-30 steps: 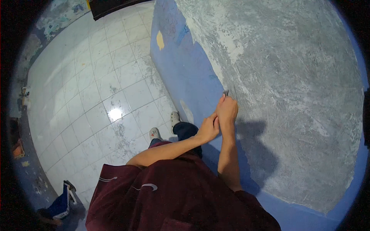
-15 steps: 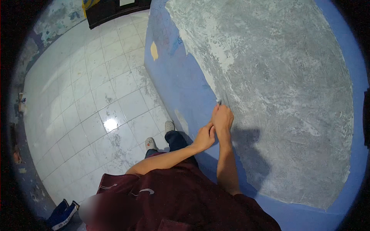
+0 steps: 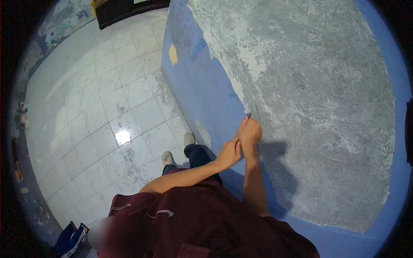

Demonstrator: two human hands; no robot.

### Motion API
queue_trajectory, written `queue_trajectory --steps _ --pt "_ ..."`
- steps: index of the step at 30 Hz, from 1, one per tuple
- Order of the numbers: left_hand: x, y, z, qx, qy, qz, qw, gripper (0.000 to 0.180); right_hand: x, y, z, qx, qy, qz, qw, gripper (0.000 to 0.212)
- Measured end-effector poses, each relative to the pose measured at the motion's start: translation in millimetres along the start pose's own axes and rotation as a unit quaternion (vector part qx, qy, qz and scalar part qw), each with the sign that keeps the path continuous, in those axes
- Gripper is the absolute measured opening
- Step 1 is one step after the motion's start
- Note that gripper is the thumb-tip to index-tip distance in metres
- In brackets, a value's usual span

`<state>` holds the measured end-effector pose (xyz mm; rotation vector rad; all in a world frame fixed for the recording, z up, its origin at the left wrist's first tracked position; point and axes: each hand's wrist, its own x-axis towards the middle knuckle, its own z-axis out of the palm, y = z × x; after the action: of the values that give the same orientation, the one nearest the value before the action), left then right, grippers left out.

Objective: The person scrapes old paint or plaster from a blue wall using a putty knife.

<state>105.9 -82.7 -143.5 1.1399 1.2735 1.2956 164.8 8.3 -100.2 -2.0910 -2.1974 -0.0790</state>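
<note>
My right hand [image 3: 251,133] is closed around a thin dark-tipped tool [image 3: 249,115], its short end showing above the fingers; the rest is hidden in the fist. The tip is at the left edge of the bare grey plaster patch [image 3: 327,112], where blue paint [image 3: 206,94] meets it. A whitish bit of loose paint [image 3: 245,112] shows beside the tip. Just below, my left hand [image 3: 229,154] is closed against the heel of my right hand. What its fingers grip is hidden.
Pale floor tiles [image 3: 99,112] with grey smudges lie to the left. My feet in light clogs [image 3: 189,139] stand near the wall's base. Dark furniture [image 3: 129,13] sits at the far end; a blue cloth-like item [image 3: 69,241] lies lower left. A cream bare spot [image 3: 173,54] marks the blue wall.
Both hands have shifted slightly right with the tool, along the paint's edge. The grip looks the same, and the feet stay in place.
</note>
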Motion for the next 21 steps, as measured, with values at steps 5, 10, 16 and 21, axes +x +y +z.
queue_trajectory --steps 5,10,16,21 --pt "0.7 -12.3 7.9 -0.003 -0.019 -0.005 1.000 0.032 -1.6 -4.6 -4.4 0.023 0.009 0.000 1.000 0.042" --pt "1.5 -25.7 21.7 -0.128 0.038 -0.022 0.991 0.031 -5.6 -1.9 -4.3 0.048 0.017 0.020 0.999 0.044" --pt "9.9 6.1 3.7 -0.585 -0.090 -0.313 0.743 0.023 -0.9 -3.2 -24.1 0.079 0.003 0.026 0.997 0.043" --pt "35.8 -16.6 1.1 -0.532 -0.192 -0.305 0.766 0.029 -10.2 2.9 -29.3 0.108 -0.047 0.002 0.993 0.039"
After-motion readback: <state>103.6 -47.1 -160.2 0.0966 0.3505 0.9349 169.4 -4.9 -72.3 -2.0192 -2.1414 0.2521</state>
